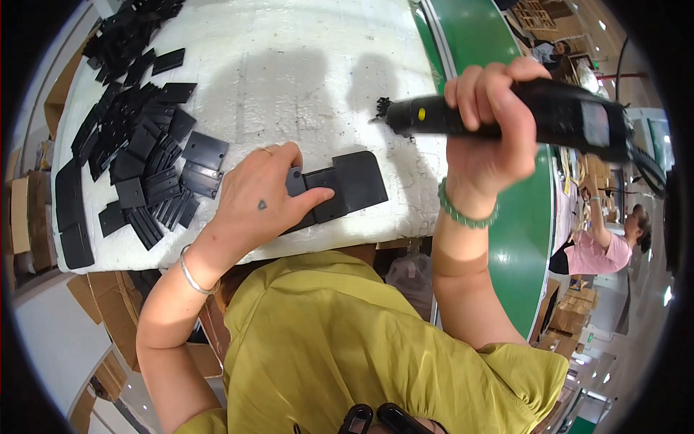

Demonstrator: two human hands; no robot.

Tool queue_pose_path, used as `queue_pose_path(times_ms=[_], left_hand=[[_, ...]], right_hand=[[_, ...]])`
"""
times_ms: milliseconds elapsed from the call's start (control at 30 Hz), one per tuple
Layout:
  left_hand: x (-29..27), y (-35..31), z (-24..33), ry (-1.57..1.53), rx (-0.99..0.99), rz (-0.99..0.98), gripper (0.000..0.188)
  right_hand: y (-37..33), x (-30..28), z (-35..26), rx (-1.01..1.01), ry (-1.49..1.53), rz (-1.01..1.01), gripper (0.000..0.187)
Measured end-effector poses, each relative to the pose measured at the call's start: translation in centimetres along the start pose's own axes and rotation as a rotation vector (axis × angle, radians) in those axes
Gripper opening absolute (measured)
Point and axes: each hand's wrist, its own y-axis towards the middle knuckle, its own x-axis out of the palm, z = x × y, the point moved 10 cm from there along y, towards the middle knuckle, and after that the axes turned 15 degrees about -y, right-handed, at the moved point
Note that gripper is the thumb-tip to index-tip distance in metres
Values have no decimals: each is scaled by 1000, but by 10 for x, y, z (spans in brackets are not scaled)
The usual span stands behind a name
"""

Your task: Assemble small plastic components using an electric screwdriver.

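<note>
My left hand (264,192) rests on a black flat plastic part (361,181) near the front edge of the white padded table. Its thumb presses on the part's narrower middle, and the fingers curl over its left end, hiding some of it. In my right hand (499,116), raised over the table's right side, is a black corded power tool (549,112) that looks like an electric screwdriver. The fingers wrap round its body, tip pointing left. A yellow spot shows near the front, and small dark bits cluster at the tip (384,108), too fine to make out.
Loose black plastic plates (144,155) lie heaped along the table's (289,29) left side. Two longer black parts (72,217) are at the left edge. A green surface (510,253) runs along the right. Beyond it a person in pink (600,249) and cardboard boxes (575,311) appear.
</note>
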Motion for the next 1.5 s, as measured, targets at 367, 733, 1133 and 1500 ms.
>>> queue_pose_path(times_ms=[367, 733, 1133, 1500], left_hand=[[-10, 19, 19, -148, 195, 78, 27], [30, 83, 52, -137, 498, 81, 20], [18, 75, 66, -336, 569, 137, 13], [4, 60, 79, -426, 623, 215, 11]], right_hand=[[0, -43, 63, 130, -241, 145, 22], [-3, -45, 18, 51, -35, 119, 26], [-5, -46, -25, -64, 19, 53, 31], [-7, -41, -50, -116, 132, -75, 28]])
